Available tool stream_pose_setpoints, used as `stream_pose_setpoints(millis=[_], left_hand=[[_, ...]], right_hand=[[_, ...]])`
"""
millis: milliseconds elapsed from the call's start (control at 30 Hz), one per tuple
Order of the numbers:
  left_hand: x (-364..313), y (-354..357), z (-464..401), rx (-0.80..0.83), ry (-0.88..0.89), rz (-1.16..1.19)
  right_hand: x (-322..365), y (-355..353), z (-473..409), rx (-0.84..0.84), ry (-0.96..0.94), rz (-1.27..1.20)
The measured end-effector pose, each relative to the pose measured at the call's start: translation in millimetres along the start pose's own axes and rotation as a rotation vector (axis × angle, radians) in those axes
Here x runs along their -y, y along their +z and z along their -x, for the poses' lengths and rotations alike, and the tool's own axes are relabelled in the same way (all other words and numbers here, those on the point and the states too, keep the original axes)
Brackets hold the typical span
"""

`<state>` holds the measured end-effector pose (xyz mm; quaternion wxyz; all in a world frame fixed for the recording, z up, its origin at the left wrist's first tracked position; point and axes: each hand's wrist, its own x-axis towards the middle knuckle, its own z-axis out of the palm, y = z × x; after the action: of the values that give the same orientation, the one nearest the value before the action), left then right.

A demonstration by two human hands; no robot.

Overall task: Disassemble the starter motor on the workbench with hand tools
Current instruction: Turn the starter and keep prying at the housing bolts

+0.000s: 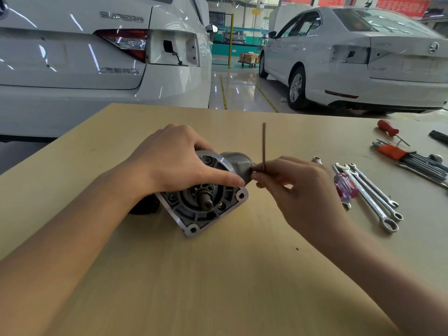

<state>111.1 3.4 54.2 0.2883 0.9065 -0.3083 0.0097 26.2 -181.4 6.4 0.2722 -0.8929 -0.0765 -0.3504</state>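
Observation:
The starter motor (206,209) lies on the wooden workbench (218,275) with its grey mounting flange and shaft end facing me. My left hand (174,161) grips the top of the motor housing, thumb stretched across the flange. My right hand (298,187) pinches a thin dark hex key (264,141) at its lower bend. The key's long arm stands upright, and its short end meets the grey solenoid housing (240,163) on the motor's right side. The motor's rear body is hidden under my left hand and wrist.
To the right lie several combination spanners (373,195), a purple-handled screwdriver (344,187), a small socket (316,160), an orange-holder hex key set (412,158) and a red-handled screwdriver (388,128). Two white cars stand beyond the bench's far edge.

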Motion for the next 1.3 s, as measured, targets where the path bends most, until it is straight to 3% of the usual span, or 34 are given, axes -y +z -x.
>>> stream_pose_setpoints(millis=[133,333,400,567,700,1100,1300], left_hand=[[0,0,1,0.006,0.005,0.010],[0,0,0,0.000,0.011,-0.006],[0,0,1,-0.001,0.010,-0.001],[0,-1,1,0.004,-0.002,0.023],[0,0,2,-0.002,-0.012,0.025],[-1,5,0,-0.068,-0.045,-0.043],[-2,5,1,-0.080,-0.066,-0.037]], right_hand=[[-4,-5,-6,-0.065,-0.003,-0.029],[-2,-5,0,-0.049,-0.330,0.175],[-3,-5,0,-0.056,-0.335,0.162],[-3,-13,-5,-0.126,0.202,-0.364],[-7,-26,-11,-0.100,0.366,-0.546],[-9,-36,-10,-0.240,0.224,-0.242],[-8,-40,-6,-0.331,-0.036,-0.035]])
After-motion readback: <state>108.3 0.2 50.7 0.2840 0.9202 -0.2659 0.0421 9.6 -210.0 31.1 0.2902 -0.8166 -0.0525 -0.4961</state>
